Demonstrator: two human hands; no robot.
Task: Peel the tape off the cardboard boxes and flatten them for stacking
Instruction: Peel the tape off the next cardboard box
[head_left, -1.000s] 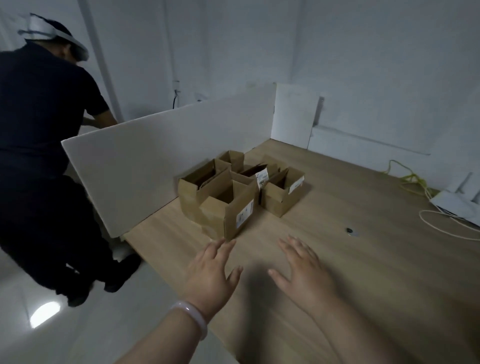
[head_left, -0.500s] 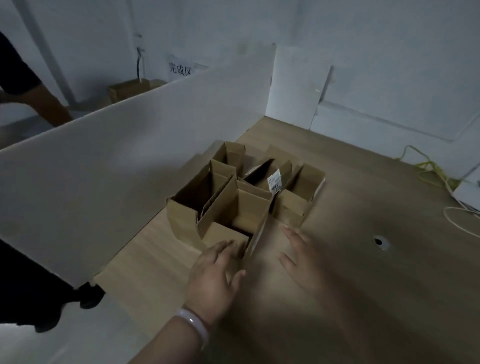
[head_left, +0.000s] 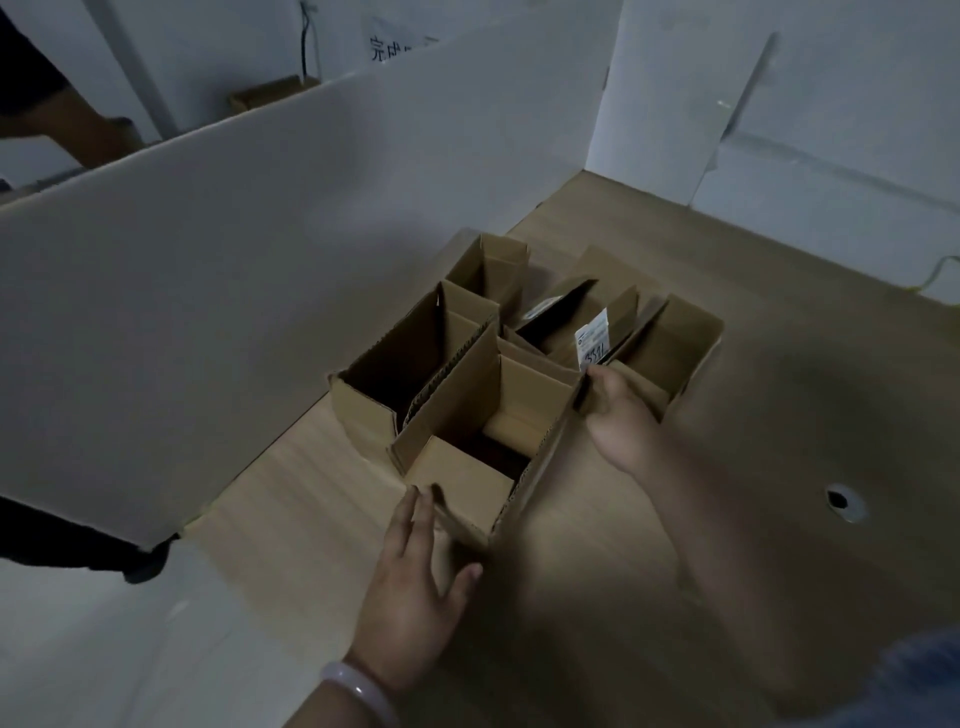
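Observation:
Several open brown cardboard boxes stand bunched together on the wooden table (head_left: 779, 395). The nearest box (head_left: 470, 462) has its flaps up and a dark inside. My left hand (head_left: 415, 587) lies flat against that box's near wall, fingers spread, thumb at the corner. My right hand (head_left: 618, 415) grips the far right upper edge of the same box. Behind it another box (head_left: 395, 364) stands open, and a box with a white label (head_left: 592, 338) leans further back. No tape is discernible in this dim view.
A tall white board (head_left: 234, 270) walls the table's left side, and white panels (head_left: 675, 104) close the back. A round cable hole (head_left: 839, 501) sits in the tabletop at right. Another person's arm (head_left: 62, 119) shows beyond the board. A yellow cable (head_left: 940, 270) lies at far right.
The view has closed in on the boxes. Both my hands moved forward from hovering over the table onto the nearest box, the left against its near wall, the right onto its far edge.

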